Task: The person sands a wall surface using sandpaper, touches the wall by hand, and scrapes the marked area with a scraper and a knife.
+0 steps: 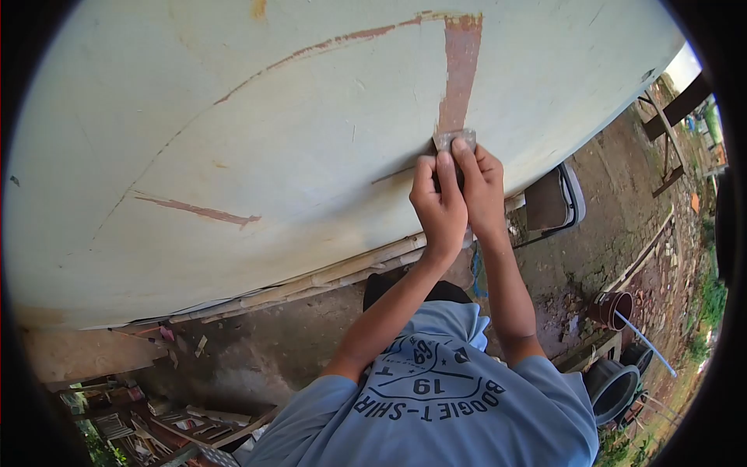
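Observation:
My left hand (440,194) and my right hand (480,183) are side by side, fingers closed round one small greyish scraper (455,140). Its flat edge rests against the large pale curved surface (311,148). A reddish-brown strip (462,74) runs upward from the scraper to the top of that surface. From the strip's top a thin brown curved line (311,48) bends down to the left. Lower left is a short brown streak (198,210). The part of the scraper inside my fingers is hidden.
Bamboo poles (311,284) lie along the surface's lower edge. A chair (562,198) stands to the right on the dirt ground. Beyond it are a reddish bucket (611,309) and a grey basin (611,391). Wooden scraps (159,432) are heaped at the lower left.

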Demonstrator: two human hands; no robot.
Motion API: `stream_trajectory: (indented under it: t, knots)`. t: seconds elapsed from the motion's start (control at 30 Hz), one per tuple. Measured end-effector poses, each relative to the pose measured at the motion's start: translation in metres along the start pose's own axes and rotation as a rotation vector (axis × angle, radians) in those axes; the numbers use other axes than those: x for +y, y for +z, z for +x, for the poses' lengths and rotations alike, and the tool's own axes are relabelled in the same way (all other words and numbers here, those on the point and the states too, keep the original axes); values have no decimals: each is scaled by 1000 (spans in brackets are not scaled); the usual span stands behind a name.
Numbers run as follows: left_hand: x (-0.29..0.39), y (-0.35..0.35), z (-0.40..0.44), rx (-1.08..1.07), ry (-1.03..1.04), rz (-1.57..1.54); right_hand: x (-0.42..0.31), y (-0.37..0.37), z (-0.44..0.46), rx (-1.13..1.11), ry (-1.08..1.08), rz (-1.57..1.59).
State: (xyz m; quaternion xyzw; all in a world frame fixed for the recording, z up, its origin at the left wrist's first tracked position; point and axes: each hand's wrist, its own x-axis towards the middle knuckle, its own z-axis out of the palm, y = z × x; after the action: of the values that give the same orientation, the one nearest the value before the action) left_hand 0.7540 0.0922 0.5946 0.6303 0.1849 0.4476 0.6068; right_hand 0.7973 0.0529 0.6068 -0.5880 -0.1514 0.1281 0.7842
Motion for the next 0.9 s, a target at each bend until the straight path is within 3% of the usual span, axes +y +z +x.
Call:
stream_trajectory:
  t: [0.23,0.37,0.5,0.7,0.77,0.9]
  knots:
    - [22,2,13,-40,20,-59,-26,7,1,-6,-42,69]
    - [1,-1,8,-23,25,-16,-3,4,2,28,-72,3]
    - [37,3,21,-67,24,-122,-34,11,-5,39,-57,49]
    - [4,-2,6,-35,-7,-23,-6,6,-2,52,-72,32]
    - [28,2,20,-21,85,-39,-32,15,5,40,-126,25]
    - [63,4,35,-94,70,-127,-82,28,8,20,-162,49]
